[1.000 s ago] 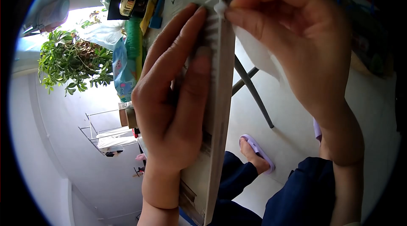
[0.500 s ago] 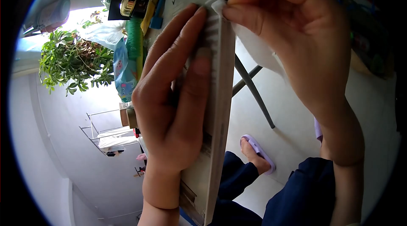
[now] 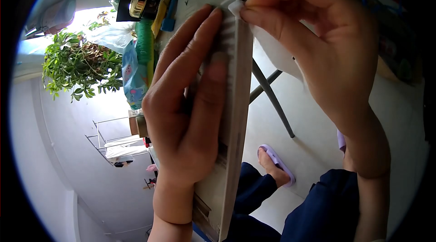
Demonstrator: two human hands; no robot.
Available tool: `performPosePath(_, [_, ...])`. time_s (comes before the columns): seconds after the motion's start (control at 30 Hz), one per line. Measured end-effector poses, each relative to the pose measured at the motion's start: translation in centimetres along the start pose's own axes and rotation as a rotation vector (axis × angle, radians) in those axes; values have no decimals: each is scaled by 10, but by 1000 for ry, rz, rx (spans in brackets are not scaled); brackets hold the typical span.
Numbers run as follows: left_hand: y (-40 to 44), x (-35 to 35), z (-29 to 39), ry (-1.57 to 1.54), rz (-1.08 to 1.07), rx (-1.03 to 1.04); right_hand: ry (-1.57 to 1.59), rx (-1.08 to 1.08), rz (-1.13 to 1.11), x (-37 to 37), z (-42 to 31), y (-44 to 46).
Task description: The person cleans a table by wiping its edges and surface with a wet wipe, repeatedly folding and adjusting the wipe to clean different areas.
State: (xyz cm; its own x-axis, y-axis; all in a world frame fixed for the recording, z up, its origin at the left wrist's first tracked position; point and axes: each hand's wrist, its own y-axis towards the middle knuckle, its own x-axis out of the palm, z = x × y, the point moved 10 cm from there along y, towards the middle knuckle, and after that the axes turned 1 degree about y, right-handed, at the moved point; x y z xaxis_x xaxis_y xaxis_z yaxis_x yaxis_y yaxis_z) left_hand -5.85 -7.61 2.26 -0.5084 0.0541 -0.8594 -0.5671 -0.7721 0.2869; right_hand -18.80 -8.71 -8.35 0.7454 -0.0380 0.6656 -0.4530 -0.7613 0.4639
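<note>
The view is turned sideways, so the table (image 3: 232,160) edge runs up and down through the middle. My left hand (image 3: 184,101) lies along the tabletop, its fingers stretched out and apart from the thumb. My right hand (image 3: 327,42) is at the table's edge, thumb and forefinger pinched on a small white piece (image 3: 235,7). That piece is soft-looking and touches the edge near my left fingertips; its exact kind cannot be made out.
Beyond my left hand are a blue-tipped strap (image 3: 168,24), a black card with a gold emblem (image 3: 140,1), a green roll (image 3: 144,42) and a blue printed bag (image 3: 131,76). A leafy plant (image 3: 72,67) stands by the window. Dark metal legs (image 3: 272,94) and a slippered foot (image 3: 274,164) show below.
Both hands hold nearly the same places. The white piece and the pinching fingers have shifted very slightly; my left hand stays on the table.
</note>
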Motion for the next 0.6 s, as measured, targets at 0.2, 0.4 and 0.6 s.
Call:
performPosePath(0.2, [0,0,0,18,-16,3,-7,13,-12,1,-1,2])
performPosePath(0.4, [0,-1,1,3,-4,4,-431,13,-102,21,-29,-8])
performPosePath(0.6, [0,1,-1,-31,-8,-14,-243,126,46,6,-9,4])
